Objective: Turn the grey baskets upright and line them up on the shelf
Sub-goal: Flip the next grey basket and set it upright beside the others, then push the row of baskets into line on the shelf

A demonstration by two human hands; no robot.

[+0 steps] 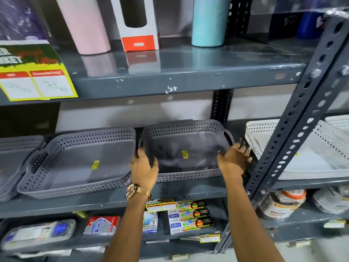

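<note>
Item 1, left hand (144, 168): I see it clamped on the left end of the right grey basket (186, 150), thumb inside the wall, fingers wrapped outside. A gold watch (137, 191) sits on that wrist.

Item 2, right hand (234, 158): closed over the basket's right end, just below its loop handle; a ring shows on 1 finger.

Item 3, right grey basket: open side up, tipped toward me with its front edge on the middle shelf (113, 203); a yellow sticker lies on its floor.

Item 4, left grey basket (79, 163): upright, just beside the held one, walls nearly touching, also with a yellow sticker.

Item 5, more grey baskets (13, 159): a nested stack at the far left edge, partly cut off.

Item 6, white baskets (294, 148): right bay, behind the slotted upright post (300, 114).

Item 7, upper shelf: pink tumbler (85, 23), boxed dark bottle (136, 23), teal tumbler (209, 21).
</note>
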